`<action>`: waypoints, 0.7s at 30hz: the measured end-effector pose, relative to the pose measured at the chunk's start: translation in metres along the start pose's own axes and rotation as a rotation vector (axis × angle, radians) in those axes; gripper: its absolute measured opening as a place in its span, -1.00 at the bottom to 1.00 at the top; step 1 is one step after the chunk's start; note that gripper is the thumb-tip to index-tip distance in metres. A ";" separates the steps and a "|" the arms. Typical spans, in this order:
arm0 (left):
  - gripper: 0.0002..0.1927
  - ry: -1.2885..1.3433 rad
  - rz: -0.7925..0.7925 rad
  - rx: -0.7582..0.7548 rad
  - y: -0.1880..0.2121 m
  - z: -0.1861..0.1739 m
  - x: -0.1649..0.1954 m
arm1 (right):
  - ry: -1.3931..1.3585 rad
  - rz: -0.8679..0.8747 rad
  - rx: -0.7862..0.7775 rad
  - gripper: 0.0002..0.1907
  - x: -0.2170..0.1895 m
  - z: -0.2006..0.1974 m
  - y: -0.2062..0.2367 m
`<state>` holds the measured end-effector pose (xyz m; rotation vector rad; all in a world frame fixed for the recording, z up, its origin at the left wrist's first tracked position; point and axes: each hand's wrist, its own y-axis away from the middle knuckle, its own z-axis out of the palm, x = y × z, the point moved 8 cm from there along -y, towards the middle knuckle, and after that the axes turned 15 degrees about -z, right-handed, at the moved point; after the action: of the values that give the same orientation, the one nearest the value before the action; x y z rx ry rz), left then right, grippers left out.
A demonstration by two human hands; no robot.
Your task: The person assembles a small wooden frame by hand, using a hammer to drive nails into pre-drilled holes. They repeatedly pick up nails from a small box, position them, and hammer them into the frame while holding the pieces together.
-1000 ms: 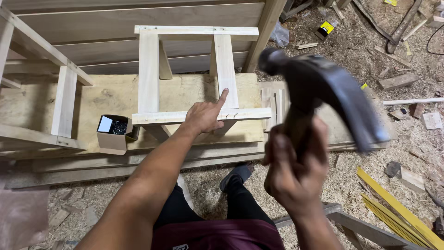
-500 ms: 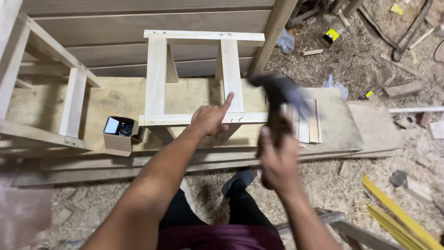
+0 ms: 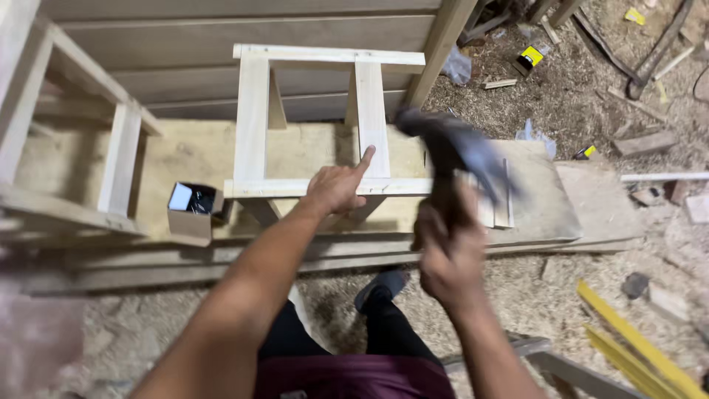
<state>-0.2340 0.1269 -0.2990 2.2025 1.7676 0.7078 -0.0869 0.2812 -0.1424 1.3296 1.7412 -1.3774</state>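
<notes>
Fingers of right hand clenched round hammer, raised and blurred above tabletop's right half. Left hand rests on pale wooden frame, forefinger extended. Frame looks assembled; nailing apparently unfinished. Cardboard box of fasteners near front-left edge.

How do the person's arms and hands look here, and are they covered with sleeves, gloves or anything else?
Both forearms are bare as far as the frame shows, with no sleeves in view. The left hand and the right hand wear no gloves. No watch, ring or bracelet is visible, though the right hand is blurred.
</notes>
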 end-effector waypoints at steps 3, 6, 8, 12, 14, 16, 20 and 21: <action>0.22 0.008 0.006 -0.035 0.005 -0.001 0.004 | -0.148 0.017 0.172 -0.66 0.009 0.001 0.006; 0.30 -0.022 0.010 0.017 0.008 -0.004 0.005 | 0.308 0.217 -0.260 -0.65 0.060 0.047 0.010; 0.31 -0.004 0.027 0.010 0.011 -0.003 0.006 | 0.454 0.314 -0.427 -0.64 0.087 0.056 0.025; 0.25 0.031 0.037 0.027 0.013 -0.011 0.007 | 0.337 0.239 -0.245 -0.71 0.090 0.038 0.019; 0.25 0.014 0.014 0.022 0.014 -0.016 0.007 | 0.324 0.227 -0.184 -0.74 0.083 0.027 0.012; 0.22 0.040 -0.005 -0.001 0.017 -0.019 0.009 | 0.341 0.257 -0.184 -0.73 0.080 0.019 0.006; 0.18 0.006 -0.054 0.039 0.018 -0.015 0.011 | 0.326 0.399 -0.197 -0.78 0.091 0.016 0.002; 0.17 -0.005 -0.055 0.062 0.017 -0.012 0.011 | 0.325 0.361 -0.185 -0.78 0.091 0.016 0.001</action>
<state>-0.2241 0.1322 -0.2788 2.1833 1.8645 0.6432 -0.1217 0.2986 -0.2261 1.7299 1.6696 -0.8173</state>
